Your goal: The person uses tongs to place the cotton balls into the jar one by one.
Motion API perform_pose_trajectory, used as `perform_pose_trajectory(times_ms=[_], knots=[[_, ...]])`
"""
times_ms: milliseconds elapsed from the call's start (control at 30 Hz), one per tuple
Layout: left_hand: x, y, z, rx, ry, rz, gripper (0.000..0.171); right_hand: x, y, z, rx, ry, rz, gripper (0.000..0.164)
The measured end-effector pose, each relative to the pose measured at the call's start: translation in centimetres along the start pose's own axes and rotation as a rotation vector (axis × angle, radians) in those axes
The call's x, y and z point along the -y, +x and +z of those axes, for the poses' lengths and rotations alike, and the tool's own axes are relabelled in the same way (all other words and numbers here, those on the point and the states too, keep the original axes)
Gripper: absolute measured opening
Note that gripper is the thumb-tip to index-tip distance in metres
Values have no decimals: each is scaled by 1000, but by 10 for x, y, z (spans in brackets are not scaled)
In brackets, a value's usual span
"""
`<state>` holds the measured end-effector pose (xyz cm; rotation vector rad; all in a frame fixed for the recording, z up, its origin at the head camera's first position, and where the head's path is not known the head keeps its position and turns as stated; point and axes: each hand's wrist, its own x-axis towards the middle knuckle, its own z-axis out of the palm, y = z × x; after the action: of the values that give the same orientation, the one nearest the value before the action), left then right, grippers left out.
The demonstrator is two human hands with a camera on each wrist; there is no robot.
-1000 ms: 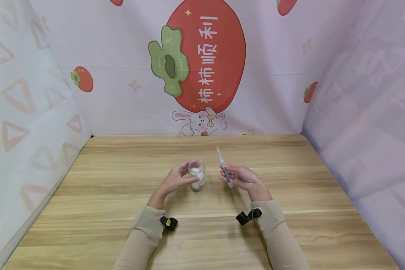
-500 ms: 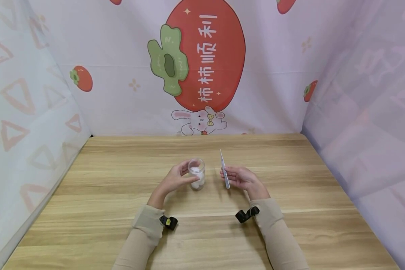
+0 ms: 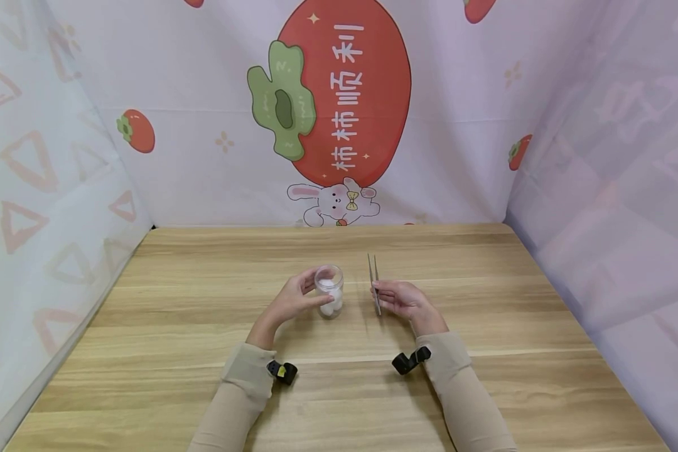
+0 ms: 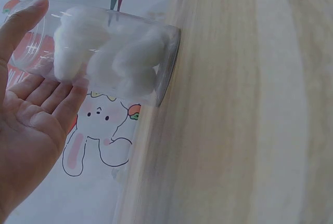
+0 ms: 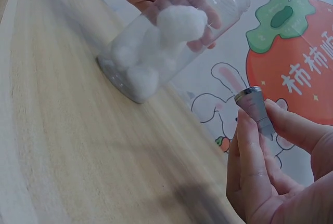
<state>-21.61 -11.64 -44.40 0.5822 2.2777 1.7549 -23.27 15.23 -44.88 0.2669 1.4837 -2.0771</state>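
In the head view my left hand (image 3: 289, 302) holds a clear jar (image 3: 321, 307) upright on the table, thumb on the near side and fingers behind. Several white cotton balls (image 5: 182, 23) fill the jar's lower part; no lid is on its mouth. To the right of the jar, my right hand (image 3: 408, 299) pinches metal tweezers (image 3: 378, 305) between thumb and fingers. The two tips of the tweezers point away from me and stand apart, with nothing between them. In the right wrist view the tweezers' joined end (image 5: 252, 103) faces the camera.
Both hands are over a wood-grain table (image 3: 203, 389). A white cloth backdrop (image 3: 192, 75) with persimmon and rabbit prints rises at the back edge, and cloth sides flank the table. Black wrist cameras (image 3: 287, 374) are strapped to both sleeves.
My right hand has turned the tweezers to a steeper line and shifted slightly nearer, so both tips now show apart. My left hand and the jar have stayed in place.
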Motion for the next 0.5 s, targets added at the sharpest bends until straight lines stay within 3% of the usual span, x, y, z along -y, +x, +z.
perform_pose_trajectory(times_ms=[367, 500], knots=[[0, 0, 0, 3, 5, -1, 67, -10, 5, 2, -91, -101, 1, 26], [0, 0, 0, 1, 6, 2, 66, -11, 6, 4, -110, -133, -15, 11]])
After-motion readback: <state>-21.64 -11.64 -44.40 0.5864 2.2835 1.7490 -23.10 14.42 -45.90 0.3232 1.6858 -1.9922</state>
